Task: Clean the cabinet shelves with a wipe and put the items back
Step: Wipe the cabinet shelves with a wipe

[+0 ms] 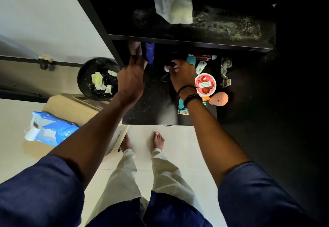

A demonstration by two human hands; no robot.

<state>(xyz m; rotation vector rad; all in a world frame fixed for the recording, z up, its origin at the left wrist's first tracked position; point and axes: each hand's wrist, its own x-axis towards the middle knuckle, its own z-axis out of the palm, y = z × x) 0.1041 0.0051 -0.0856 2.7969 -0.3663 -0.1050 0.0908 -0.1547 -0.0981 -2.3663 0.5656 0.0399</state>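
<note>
Cabinet shelves [178, 38]: two flat, matt black boards in a dark open cabinet. I judge the job about midway, with neither board finished.
Upper shelf [231, 25]: no stored items on it. Pale smears and specks run along its right half, so it looks only partly wiped.
Wipe [175, 7]: a thin white sheet, crumpled and yellowed in the middle. It lies loose near the back of the upper shelf, left of centre, and neither hand touches it.
Lower shelf [154, 102]: fine dust speckles its bare middle. Things crowd its back and right edge, so wiping here seems left to do.
Left hand [130, 80]: reaches towards the back left corner of the lower shelf, fingers beside a blue bottle [149, 52]. I cannot tell whether they close round it.
Blue bottle: a smooth plastic cylinder, partly under the upper shelf's front edge.
Right hand [183, 75]: fingers curled, pinching a small white item [166, 68], rounded with a dark top, near the back middle.
Round tub [205, 84]: has a glossy lid printed with red fruit and sits at the right edge.
Egg-shaped sponge [219, 98]: peach, soft-looking, just beside the tub.
Tubes [201, 66]: squeezable plastic, lying behind the tub.
Bin [85, 73]: round and black, holding crumpled used wipes, which suggests some wiping is done.
Wipe packet [53, 128]: soft blue plastic with its flap open, lying left of the cabinet.
</note>
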